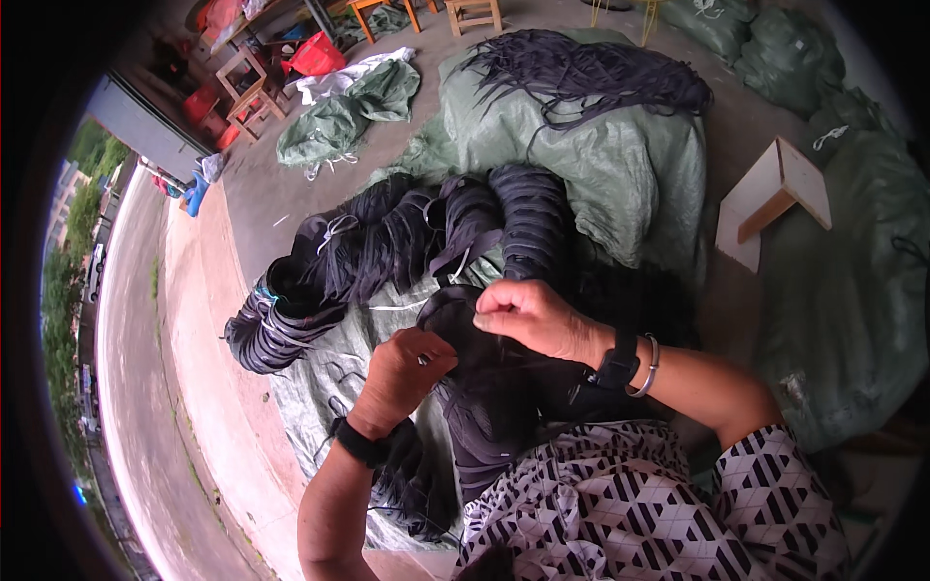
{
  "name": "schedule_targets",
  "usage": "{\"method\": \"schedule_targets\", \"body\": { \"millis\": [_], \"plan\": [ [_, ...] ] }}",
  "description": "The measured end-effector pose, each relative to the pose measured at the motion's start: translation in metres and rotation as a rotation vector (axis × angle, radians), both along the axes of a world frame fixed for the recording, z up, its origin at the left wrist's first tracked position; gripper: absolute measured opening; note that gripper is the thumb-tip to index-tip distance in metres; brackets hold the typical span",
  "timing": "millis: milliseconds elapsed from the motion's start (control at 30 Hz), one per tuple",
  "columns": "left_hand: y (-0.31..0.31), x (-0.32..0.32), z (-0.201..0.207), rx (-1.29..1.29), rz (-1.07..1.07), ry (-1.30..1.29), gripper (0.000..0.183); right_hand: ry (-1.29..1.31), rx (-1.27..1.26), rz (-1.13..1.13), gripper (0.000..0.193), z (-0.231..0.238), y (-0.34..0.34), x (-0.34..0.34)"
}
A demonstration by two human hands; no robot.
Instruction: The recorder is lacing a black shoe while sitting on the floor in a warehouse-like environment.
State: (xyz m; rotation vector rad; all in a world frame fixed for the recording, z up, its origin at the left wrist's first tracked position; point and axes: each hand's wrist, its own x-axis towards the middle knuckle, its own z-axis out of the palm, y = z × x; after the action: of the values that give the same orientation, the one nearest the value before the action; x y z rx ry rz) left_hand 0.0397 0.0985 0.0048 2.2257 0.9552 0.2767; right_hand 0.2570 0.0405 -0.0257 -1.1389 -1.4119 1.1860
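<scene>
Head view: our left hand [399, 376] and right hand [535, 316] flanked a black piece [450, 306], whether gripping we couldn't tell; dark bundles [529, 221] lay on pale sheeting [312, 412], a wooden chair [251, 98] stood on grey floor [266, 198].

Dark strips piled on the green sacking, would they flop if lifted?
Likely floppy: the dark strips lie in limp curves. They may tangle, since many cross, and some could trail, as stray ones spill over the green sacking.

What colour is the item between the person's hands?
The item is black or nearly black, shown in the head view.
</scene>
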Motion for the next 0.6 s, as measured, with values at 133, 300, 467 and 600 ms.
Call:
{"method": "schedule_targets", "body": {
  "millis": [133,300,467,600],
  "plan": [
    [-0.007,0.000,0.002,0.188,-0.012,0.048,0.008,0.731,-0.194,0.023,0.018,0.014,0.006,0.018],
    [-0.006,0.011,0.005,0.417,-0.138,0.221,0.003,0.315,-0.381,0.081,0.018,-0.009,-0.013,0.022],
    [-0.002,0.016,0.014,0.409,-0.198,0.389,0.006,0.335,-0.396,0.053,0.018,-0.023,-0.015,0.021],
    [-0.004,0.025,0.015,0.424,-0.229,0.453,0.004,0.377,-0.363,0.062,0.018,-0.024,-0.016,0.021]
  ]
}}
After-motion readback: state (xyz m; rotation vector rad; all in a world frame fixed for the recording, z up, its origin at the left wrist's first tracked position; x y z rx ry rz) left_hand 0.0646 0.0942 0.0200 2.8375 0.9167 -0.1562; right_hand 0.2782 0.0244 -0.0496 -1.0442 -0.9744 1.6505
